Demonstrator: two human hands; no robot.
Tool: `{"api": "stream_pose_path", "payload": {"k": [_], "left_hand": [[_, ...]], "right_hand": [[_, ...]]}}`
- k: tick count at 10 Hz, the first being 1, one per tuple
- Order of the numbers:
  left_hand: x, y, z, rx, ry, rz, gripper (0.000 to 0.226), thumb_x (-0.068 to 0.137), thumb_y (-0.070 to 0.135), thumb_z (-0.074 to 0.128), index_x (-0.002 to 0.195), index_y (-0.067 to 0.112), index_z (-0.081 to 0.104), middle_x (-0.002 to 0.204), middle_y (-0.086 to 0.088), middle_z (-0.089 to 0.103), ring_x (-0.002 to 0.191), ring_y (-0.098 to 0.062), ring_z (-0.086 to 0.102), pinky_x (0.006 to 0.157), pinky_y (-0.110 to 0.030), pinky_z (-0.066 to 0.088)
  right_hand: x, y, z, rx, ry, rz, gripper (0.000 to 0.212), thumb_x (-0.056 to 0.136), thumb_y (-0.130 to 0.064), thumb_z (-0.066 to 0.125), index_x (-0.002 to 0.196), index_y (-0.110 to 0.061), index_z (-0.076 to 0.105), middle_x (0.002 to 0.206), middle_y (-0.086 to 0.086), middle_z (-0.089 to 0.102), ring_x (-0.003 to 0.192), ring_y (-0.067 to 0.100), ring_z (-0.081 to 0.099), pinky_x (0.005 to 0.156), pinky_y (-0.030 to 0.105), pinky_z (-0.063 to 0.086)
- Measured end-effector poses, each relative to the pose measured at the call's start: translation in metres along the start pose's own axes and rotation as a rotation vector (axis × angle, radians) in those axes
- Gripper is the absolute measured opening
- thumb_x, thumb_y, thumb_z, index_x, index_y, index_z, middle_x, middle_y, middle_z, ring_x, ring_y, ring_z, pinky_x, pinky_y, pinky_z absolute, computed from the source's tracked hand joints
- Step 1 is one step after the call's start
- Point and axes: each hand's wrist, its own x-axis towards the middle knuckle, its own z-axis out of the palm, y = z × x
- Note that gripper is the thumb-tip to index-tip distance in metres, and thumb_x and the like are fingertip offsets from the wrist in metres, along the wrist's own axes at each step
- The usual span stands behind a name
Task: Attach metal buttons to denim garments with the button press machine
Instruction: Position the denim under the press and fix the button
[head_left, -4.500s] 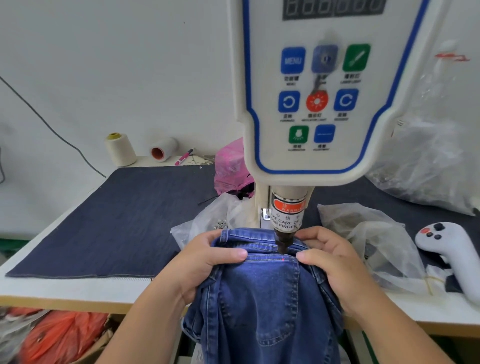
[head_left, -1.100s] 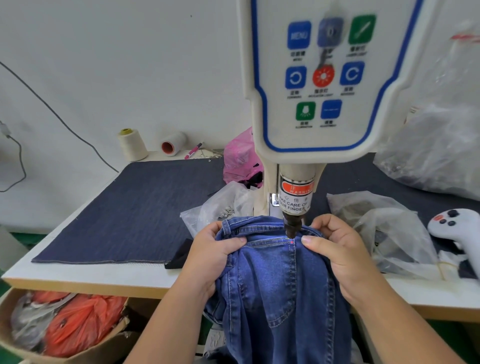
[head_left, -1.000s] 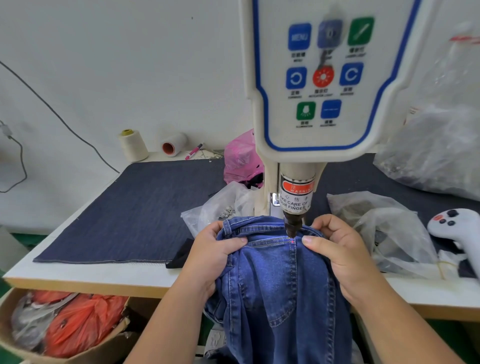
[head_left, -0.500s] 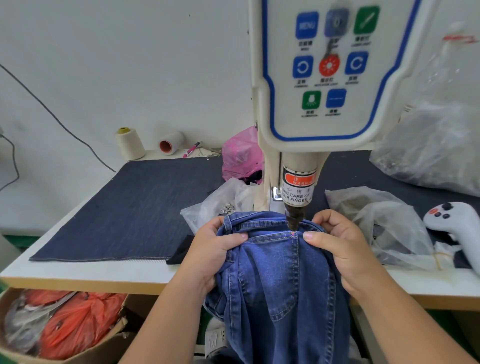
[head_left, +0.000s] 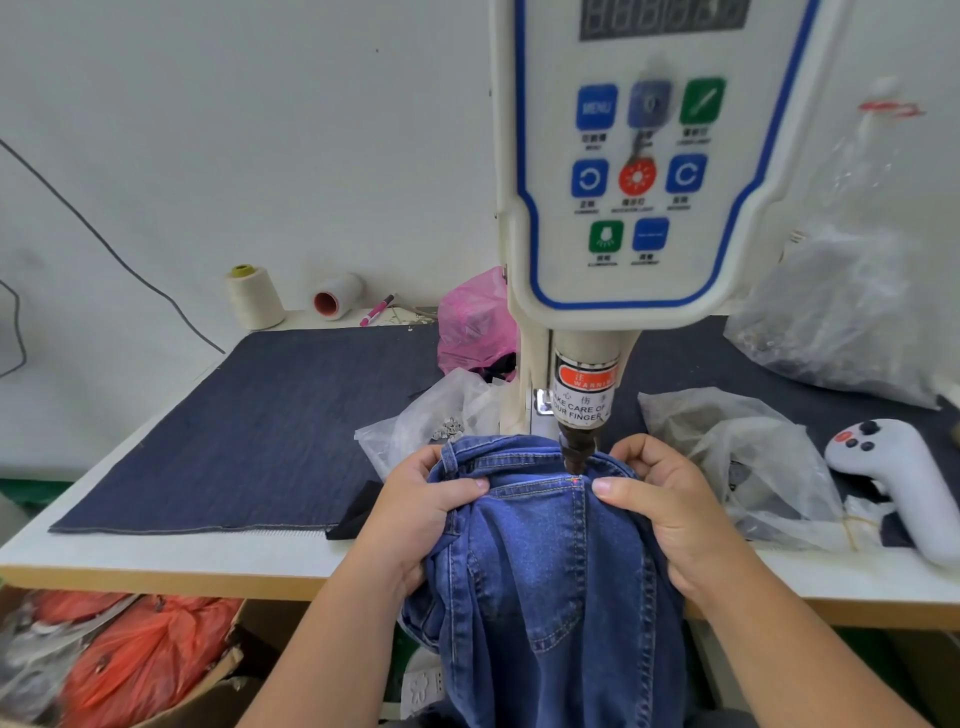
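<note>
Both hands gripped the jeans (head_left: 550, 561) at the waistband, one on each side of the punch (head_left: 575, 452). On the left of the punch, the left hand (head_left: 415, 514) bunched the denim, thumb pressed flat across the front just under the waistband, fingers curled behind the fabric. On the right of the punch, the right hand (head_left: 670, 514) pinched the waistband, thumb tip lying just beside a small red light dot (head_left: 576, 480) on the cloth, fingers folded over the top edge. The jeans hung down from the table (head_left: 171, 551) edge toward the camera, with the waistband directly under the punch; whether the punch tip touched the denim could not be told. No button could be made out.

Above the punch rose the press (head_left: 644, 171), its white panel edged in blue with blue, green and red keys, and a warning label (head_left: 584, 395) wrapped round the barrel just over the punch. Left of the punch a clear bag (head_left: 441, 415) of small metal parts lay on a dark denim sheet (head_left: 249, 431), with a pink bag (head_left: 470, 322) behind it. Farther left of the punch, by the wall, stood a cream thread cone (head_left: 253, 296), a spool (head_left: 336, 296) on its side and a pink pen (head_left: 377, 309). Right of the punch lay crumpled clear bags (head_left: 743, 457) and a white controller (head_left: 893, 478). Below the table, left of the punch, a box (head_left: 197, 696) held orange material (head_left: 140, 660).
</note>
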Motion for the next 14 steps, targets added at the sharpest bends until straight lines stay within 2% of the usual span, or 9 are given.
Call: {"api": "stream_pose_path", "payload": {"k": [4, 5, 7, 9, 11, 14], "left_hand": [[0.0018, -0.0015, 0.0001, -0.005, 0.014, 0.002, 0.032, 0.082, -0.01, 0.067, 0.111, 0.005, 0.064, 0.096, -0.021, 0.074, 0.083, -0.035, 0.074, 0.06, -0.033, 0.058], [0.0023, -0.0019, 0.0003, -0.009, 0.02, 0.004, 0.032, 0.082, -0.01, 0.067, 0.111, 0.004, 0.064, 0.097, -0.021, 0.074, 0.084, -0.035, 0.074, 0.06, -0.033, 0.058], [0.0027, -0.0019, -0.0012, -0.007, 0.015, -0.005, 0.033, 0.082, -0.01, 0.067, 0.111, 0.004, 0.064, 0.098, -0.021, 0.074, 0.085, -0.035, 0.074, 0.061, -0.033, 0.059], [0.0055, -0.0036, -0.0027, -0.008, 0.011, -0.005, 0.031, 0.082, -0.01, 0.067, 0.108, 0.005, 0.065, 0.097, -0.021, 0.074, 0.083, -0.035, 0.074, 0.06, -0.033, 0.058], [0.0078, -0.0051, -0.0043, 0.0, 0.011, -0.004, 0.031, 0.081, -0.01, 0.067, 0.107, 0.007, 0.067, 0.097, -0.021, 0.074, 0.083, -0.035, 0.074, 0.061, -0.034, 0.059], [0.0078, -0.0052, -0.0035, 0.005, 0.005, 0.008, 0.032, 0.081, -0.011, 0.066, 0.109, 0.006, 0.066, 0.098, -0.021, 0.074, 0.084, -0.035, 0.074, 0.062, -0.034, 0.059]], "right_hand": [[-0.0005, -0.0008, 0.0003, -0.015, 0.004, -0.004, 0.02, 0.065, -0.006, 0.073, 0.07, -0.024, 0.067, 0.075, 0.006, 0.068, 0.066, 0.017, 0.065, 0.058, 0.025, 0.054], [-0.0002, -0.0002, -0.0011, -0.034, 0.002, -0.013, 0.026, 0.071, 0.001, 0.074, 0.071, -0.024, 0.067, 0.075, 0.007, 0.069, 0.067, 0.018, 0.065, 0.058, 0.025, 0.054], [0.0003, 0.0003, -0.0005, -0.038, 0.012, 0.007, 0.018, 0.063, -0.01, 0.075, 0.069, -0.025, 0.067, 0.074, 0.007, 0.068, 0.066, 0.017, 0.065, 0.058, 0.025, 0.053], [-0.0001, -0.0004, -0.0011, -0.041, 0.002, 0.012, 0.021, 0.055, -0.021, 0.081, 0.071, -0.025, 0.068, 0.077, 0.008, 0.069, 0.068, 0.018, 0.066, 0.059, 0.027, 0.053], [-0.0007, -0.0007, -0.0012, -0.025, -0.001, 0.002, 0.017, 0.064, -0.01, 0.074, 0.071, -0.024, 0.068, 0.075, 0.007, 0.069, 0.067, 0.017, 0.066, 0.059, 0.026, 0.054], [-0.001, -0.0028, -0.0005, -0.006, -0.011, -0.001, 0.018, 0.067, -0.005, 0.074, 0.071, -0.022, 0.068, 0.074, 0.007, 0.069, 0.065, 0.016, 0.065, 0.057, 0.025, 0.053]]}}
